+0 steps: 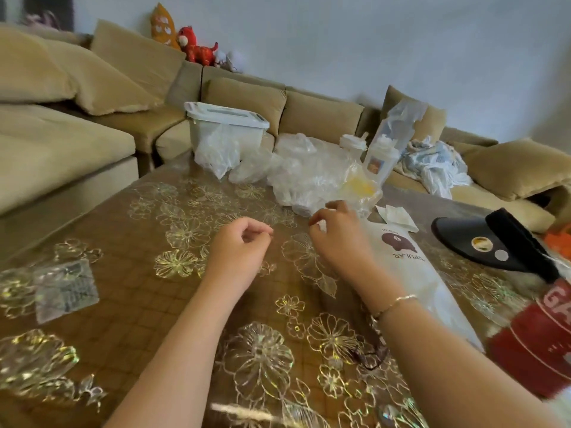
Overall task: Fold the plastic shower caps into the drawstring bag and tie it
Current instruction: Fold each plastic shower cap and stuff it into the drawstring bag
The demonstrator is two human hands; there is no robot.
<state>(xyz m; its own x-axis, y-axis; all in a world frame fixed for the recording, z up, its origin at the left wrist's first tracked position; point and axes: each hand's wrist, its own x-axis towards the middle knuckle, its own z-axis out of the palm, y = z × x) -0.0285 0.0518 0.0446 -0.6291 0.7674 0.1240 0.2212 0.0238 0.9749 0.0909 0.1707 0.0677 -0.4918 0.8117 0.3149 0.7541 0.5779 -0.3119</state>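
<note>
Item: table (pixel 129 304), brown w/ gold flower-pattern cover, near edge at bottom of view; both forearms run up from there toward centre. Left hand (pixel 239 242): over bare table centre-left, fingers curled loosely w/ thumb meeting fingertips; nothing visible in the pinch, though a thin clear film there can't be ruled out. Right hand (pixel 338 233): just right of the left, apart from it by a small gap, bracelet at wrist, fingers bent, tips pinched near something small and white; can't tell if it is the bag's mouth, cord or a scrap of plastic. Drawstring bag (pixel 411 267): white, brown cartoon print, lying flat directly under and right of the right wrist; long axis runs diagonal, near-right to far-left, far end by the right fingertips. Right hand plainly the nearer to it; left is well apart. Shower caps (pixel 312 171): crumpled clear-plastic heap, some yellow showing, beyond both hands, slightly right of centre, nearer the right hand. Est.: next reach is forward and a bit right to the heap, w/ the bag beside the right hand. Further back: clear lidded tub (pixel 222 125) at far edge; black visor (pixel 482 242) at right; tan sofa (pixel 92 88) behind.
</note>
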